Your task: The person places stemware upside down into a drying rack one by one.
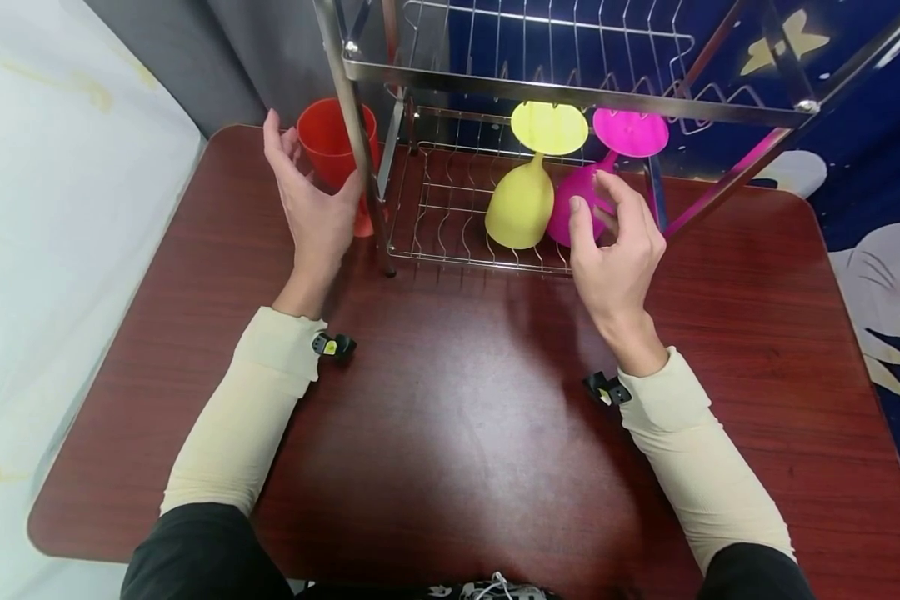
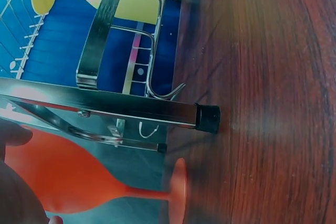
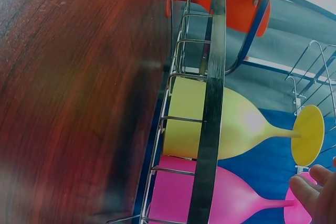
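Note:
A red plastic goblet (image 1: 326, 143) stands upright on the table, just left of the rack. My left hand (image 1: 311, 204) holds its bowl, fingers round the far left side and thumb near the rack's front post. In the left wrist view the goblet's foot (image 2: 179, 192) rests at table level. On the rack's lower tier a yellow goblet (image 1: 521, 204) and a magenta goblet (image 1: 570, 200) sit upside down, side by side. My right hand (image 1: 618, 242) is in front of the magenta goblet, thumb and fingers apart and loosely bent, with nothing between them.
The two-tier metal dish rack (image 1: 577, 92) stands at the back of the brown table (image 1: 457, 400). Its post (image 1: 360, 125) is close beside the left hand. Behind hang a grey curtain (image 1: 232, 58) and a blue patterned cloth (image 1: 870, 125).

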A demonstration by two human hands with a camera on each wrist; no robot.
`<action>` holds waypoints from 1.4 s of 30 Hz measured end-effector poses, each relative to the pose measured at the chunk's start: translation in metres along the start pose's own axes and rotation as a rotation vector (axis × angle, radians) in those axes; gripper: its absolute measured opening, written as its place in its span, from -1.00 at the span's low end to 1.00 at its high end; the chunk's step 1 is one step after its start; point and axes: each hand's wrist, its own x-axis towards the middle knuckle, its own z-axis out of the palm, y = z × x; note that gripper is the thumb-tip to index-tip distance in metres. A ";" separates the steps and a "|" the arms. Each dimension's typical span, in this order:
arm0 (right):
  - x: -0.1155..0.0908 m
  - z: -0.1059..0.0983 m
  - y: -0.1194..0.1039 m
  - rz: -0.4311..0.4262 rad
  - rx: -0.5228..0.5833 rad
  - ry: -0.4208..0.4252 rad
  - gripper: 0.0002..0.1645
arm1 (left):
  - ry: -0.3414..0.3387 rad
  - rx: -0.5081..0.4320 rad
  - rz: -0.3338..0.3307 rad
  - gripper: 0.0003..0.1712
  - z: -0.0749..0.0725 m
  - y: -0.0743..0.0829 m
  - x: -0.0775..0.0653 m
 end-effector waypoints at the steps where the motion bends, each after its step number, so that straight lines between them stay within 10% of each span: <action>1: 0.000 0.000 0.000 -0.002 0.005 0.001 -0.57 | -0.003 0.003 0.002 0.10 0.000 -0.001 0.001; 27: -0.010 0.002 0.011 0.044 0.073 -0.024 -0.64 | -0.011 0.074 0.006 0.04 0.004 -0.010 0.008; 42: -0.009 0.002 0.009 0.041 0.077 -0.030 -0.60 | -0.006 0.138 -0.124 0.10 -0.015 -0.022 0.020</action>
